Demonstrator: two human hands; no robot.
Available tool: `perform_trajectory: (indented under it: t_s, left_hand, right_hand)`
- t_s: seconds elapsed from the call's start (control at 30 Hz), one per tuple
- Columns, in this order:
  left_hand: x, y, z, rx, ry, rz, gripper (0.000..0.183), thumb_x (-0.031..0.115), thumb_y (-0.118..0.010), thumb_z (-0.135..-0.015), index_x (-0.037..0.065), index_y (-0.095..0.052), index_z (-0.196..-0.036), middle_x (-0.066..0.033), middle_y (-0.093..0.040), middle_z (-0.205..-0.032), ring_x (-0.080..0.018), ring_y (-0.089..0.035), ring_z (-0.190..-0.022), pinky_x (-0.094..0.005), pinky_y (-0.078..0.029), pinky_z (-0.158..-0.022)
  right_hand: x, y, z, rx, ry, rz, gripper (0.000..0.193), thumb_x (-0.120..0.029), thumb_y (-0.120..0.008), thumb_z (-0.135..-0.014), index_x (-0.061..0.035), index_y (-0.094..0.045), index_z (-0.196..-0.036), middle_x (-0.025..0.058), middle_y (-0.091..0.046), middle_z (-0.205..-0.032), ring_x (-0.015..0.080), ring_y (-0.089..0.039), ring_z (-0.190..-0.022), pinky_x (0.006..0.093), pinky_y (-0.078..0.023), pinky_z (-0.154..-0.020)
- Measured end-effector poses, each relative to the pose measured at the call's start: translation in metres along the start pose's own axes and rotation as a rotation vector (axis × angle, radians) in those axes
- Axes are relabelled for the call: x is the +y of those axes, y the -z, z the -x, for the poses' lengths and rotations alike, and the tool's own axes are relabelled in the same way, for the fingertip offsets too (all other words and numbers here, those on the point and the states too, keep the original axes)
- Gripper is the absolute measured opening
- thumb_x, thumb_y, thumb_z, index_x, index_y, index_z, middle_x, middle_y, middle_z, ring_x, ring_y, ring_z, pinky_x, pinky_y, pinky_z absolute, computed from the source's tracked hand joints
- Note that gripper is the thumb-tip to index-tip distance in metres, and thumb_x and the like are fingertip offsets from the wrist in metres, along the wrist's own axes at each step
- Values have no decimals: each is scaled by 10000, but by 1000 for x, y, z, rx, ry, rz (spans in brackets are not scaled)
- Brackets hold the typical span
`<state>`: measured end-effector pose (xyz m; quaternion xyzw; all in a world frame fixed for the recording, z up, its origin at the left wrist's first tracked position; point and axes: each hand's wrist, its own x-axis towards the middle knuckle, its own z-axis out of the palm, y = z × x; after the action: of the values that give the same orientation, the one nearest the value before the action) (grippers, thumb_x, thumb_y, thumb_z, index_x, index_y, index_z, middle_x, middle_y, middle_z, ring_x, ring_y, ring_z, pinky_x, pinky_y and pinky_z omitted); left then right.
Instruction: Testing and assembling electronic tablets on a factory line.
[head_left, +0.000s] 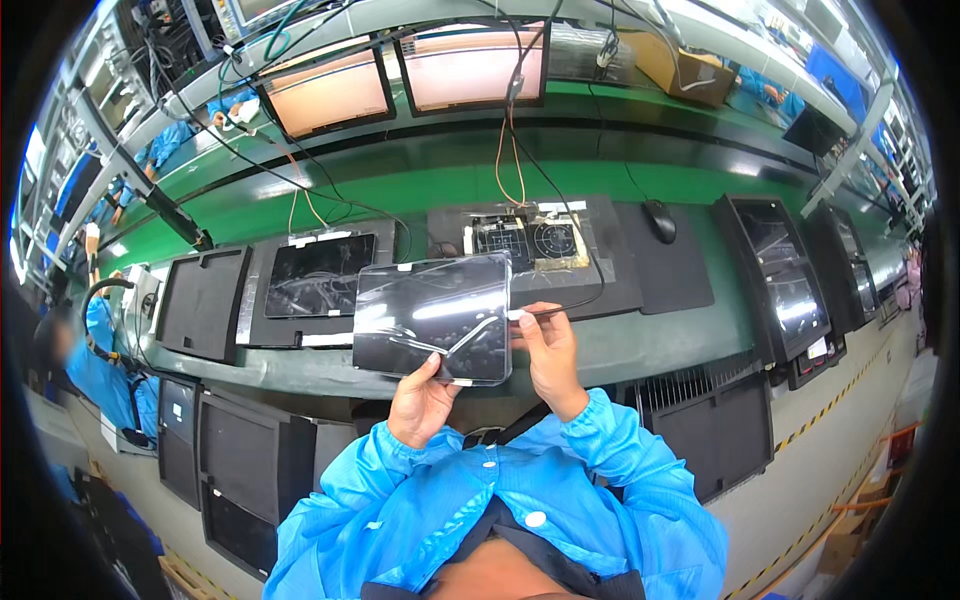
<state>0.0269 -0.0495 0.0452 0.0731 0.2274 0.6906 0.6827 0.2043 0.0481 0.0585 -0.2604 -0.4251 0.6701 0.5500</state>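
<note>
Glossy black, flat rectangular tablet (pixel 432 318), screen facing up, is held in your two hands over the front edge of a long green bench (pixel 655 345). To work well here, hold the tablet nearly level, with its corners clear of the bench and of what lies on it. Let your left hand (pixel 424 402) bear the weight with a light thumb, since the shiny face looks easy to smudge or strain. With your right hand (pixel 552 360), guide the thin black cable (pixel 601 284) by its small white end piece (pixel 517 314), square to the tablet's right edge, with slack and no twist or tug.

Toward the bench's far edge, beyond the tablet, a dark panel with bare circuit parts (pixel 530 240) lies to the right and a second black tablet (pixel 320 275) to the left. Nearer you, the held tablet reaches forward and leftward from your left hand, whose thumb rests on its face near the lower edge; the other fingers are mostly hidden beneath. Your right hand is just beside the tablet's right edge, thumb and forefinger pinched around the white end piece. Whether that piece is seated or only touching, you cannot tell from this view.
</note>
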Motion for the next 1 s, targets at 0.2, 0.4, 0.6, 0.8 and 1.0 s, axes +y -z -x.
perform_trajectory:
  t_s: [0.2, 0.4, 0.6, 0.8, 1.0]
  left_hand:
    - [-27, -24, -26, -101, -27, -516, 309, 227, -548, -1045, 28, -606, -1274, -92, -656, -1243, -224, -605, -1171, -401, -481, -992]
    - [9, -32, -34, -508, 165, -997, 459, 380, -463, -1077, -18, -642, -1220, -106, -679, -1127, -162, -633, -1023, -325, -483, -932]
    - [33, -85, -93, -371, -709, -2066, 755, 633, -640, -870, -17, -610, -1254, -165, -587, -1286, -353, -500, -1275, -487, -337, -1124]
    - [33, -54, -145, -199, -465, -2606, 1264, 917, -599, -610, 15, -449, -1483, -255, -412, -1513, -383, -231, -1499, -628, 27, -1207]
    - [33, -52, -155, -252, -450, -2635, 1180, 853, -650, -641, 7, -496, -1448, -285, -434, -1478, -390, -271, -1481, -631, 13, -1208]
  right_hand:
    - [-7, 37, -2, -1, -314, -247, 314, -175, -591, -1025, -8, -562, -1288, 87, -659, -1192, 172, -631, -1083, 345, -496, -968]
    - [-51, 128, -47, 91, -250, -74, 327, -268, -560, -1041, -2, -633, -1216, 82, -709, -1122, 187, -691, -995, 354, -556, -892]
    - [-52, 163, -92, 101, -340, -20, 284, -260, -578, -1032, -29, -647, -1181, 62, -712, -1091, 172, -690, -949, 367, -557, -874]
    - [-87, 125, -103, 149, -464, 1000, 516, -395, -678, -945, 43, -609, -1209, 140, -698, -1064, 205, -688, -962, 401, -551, -844]
    - [-89, 137, -71, -151, 234, 1674, 677, -384, -841, -742, -50, -628, -1291, 131, -618, -1155, 321, -576, -1089, 428, -483, -923]
